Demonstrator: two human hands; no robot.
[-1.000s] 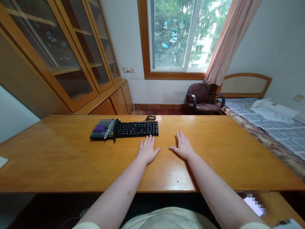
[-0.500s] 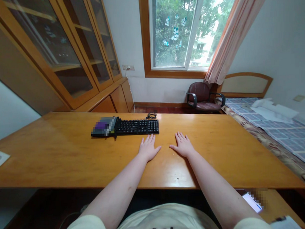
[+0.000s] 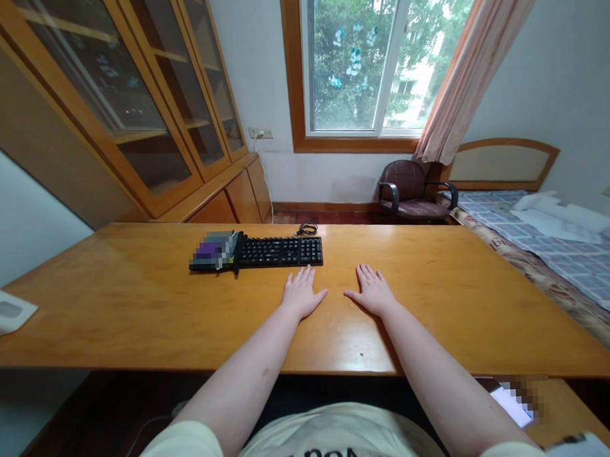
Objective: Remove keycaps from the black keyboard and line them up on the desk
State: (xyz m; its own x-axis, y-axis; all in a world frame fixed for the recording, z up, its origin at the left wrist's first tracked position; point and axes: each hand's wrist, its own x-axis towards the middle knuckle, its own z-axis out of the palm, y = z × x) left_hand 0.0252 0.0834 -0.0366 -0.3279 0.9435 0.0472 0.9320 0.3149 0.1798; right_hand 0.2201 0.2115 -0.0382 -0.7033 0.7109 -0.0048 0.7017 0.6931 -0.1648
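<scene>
- The left hand point(image 3: 301, 294) is laid open and flat on the bench point(image 3: 138, 307), palm down, with the fingers pointed toward 12 o'clock; nothing is gripped.
- The right hand point(image 3: 372, 291) is laid the same way just beside it at 3 o'clock, open and empty, with a narrow strip of bare wood between the two thumbs.
- The black keyboard point(image 3: 280, 251) is found near the left hand, at about 11 o'clock from it; the fingertips point(image 3: 302, 274) lie just short of its near edge and no key is touched.
- A dark blurred item point(image 3: 213, 252) is set against the keyboard's 9 o'clock end, and a coiled cable point(image 3: 308, 228) is seen behind its far right corner.
- A white paper point(image 3: 5, 312) lies at the bench's 9 o'clock edge, well apart from both hands.
- For this resting pose to be done well, it is judged that both palms should be pressed evenly on the wood, with wrists level and fingertips clear of the keys, so that nothing is nudged.
- A chair point(image 3: 408, 191) and a bed point(image 3: 561, 259) are seen beyond the bench, toward 1 and 2 o'clock.
</scene>
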